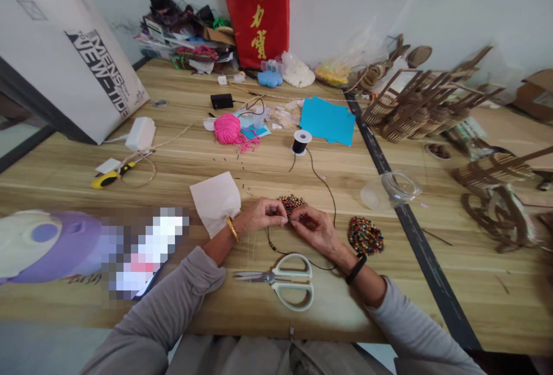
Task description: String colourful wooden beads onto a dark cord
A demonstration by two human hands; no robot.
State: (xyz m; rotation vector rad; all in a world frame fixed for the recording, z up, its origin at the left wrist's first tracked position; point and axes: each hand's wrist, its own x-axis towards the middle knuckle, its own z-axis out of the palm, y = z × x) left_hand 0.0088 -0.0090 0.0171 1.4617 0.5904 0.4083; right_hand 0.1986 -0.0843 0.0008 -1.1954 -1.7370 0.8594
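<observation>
My left hand (261, 213) is closed in a pinch, with a thin black cord (334, 202) rising from the table to its fingers. A few small beads (272, 247) are threaded on that cord below the hand. My right hand (317, 228) pinches with its fingertips close to the left ones; what lies between them is too small to make out. Right behind the fingertips is a heap of multicoloured beads (290, 202). The cord loops under my right wrist and back to a white-flanged spool (301, 142) of black cord. Scissors (292, 274) with pale handles lie nearer me.
A coil of strung beads (366, 235) lies at right, near a clear round container (391, 189). Left are white paper (215, 196), a lit phone (149, 254) and a yellow-handled screwdriver (106, 179). Pink yarn (227, 129), blue sheets (327, 120) and brown wooden models (415, 107) stand farther back.
</observation>
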